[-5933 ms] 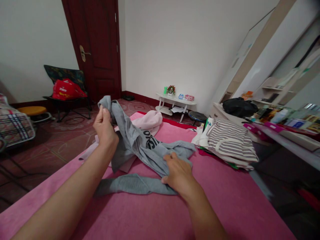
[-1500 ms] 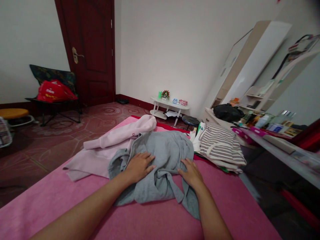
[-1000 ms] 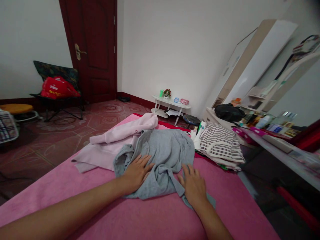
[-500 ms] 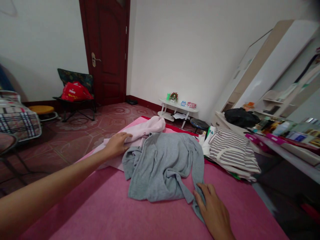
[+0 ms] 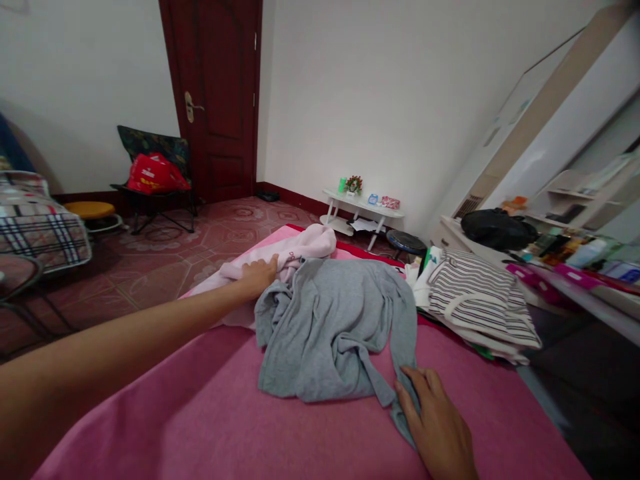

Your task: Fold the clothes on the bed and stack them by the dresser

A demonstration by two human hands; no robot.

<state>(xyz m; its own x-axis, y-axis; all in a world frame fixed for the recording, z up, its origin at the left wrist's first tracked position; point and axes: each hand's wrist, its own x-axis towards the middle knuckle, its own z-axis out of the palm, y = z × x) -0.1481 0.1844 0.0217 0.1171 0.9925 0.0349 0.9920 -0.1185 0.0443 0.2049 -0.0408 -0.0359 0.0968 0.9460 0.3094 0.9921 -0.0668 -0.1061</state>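
Note:
A grey long-sleeved shirt [image 5: 340, 320] lies rumpled across the middle of the pink bed cover [image 5: 225, 413]. My right hand [image 5: 437, 417] rests on its sleeve at the near right, fingers loosely spread over the cloth. Farther off on the left, my left hand [image 5: 260, 275] is closed on a pale pink sweatshirt [image 5: 313, 243], its fingertips partly hidden in the folds. The sweatshirt is bunched up behind and beside the grey shirt, with small dark lettering showing. To the right is a pile of clothes with a black-and-white striped top [image 5: 480, 290] uppermost.
Right of the bed, a dresser [image 5: 445, 233] carries a black bag [image 5: 495, 229] and several bottles. Beyond the bed are a low white table [image 5: 367, 205] and a round stool [image 5: 406, 241]. A folding chair [image 5: 155, 143] with a red bag [image 5: 157, 175] stands by the door.
My left hand has moved forward and right, farther onto the pink sweatshirt, and its fingers have closed into it. My right hand stays on the grey sleeve. The view has shifted slightly.

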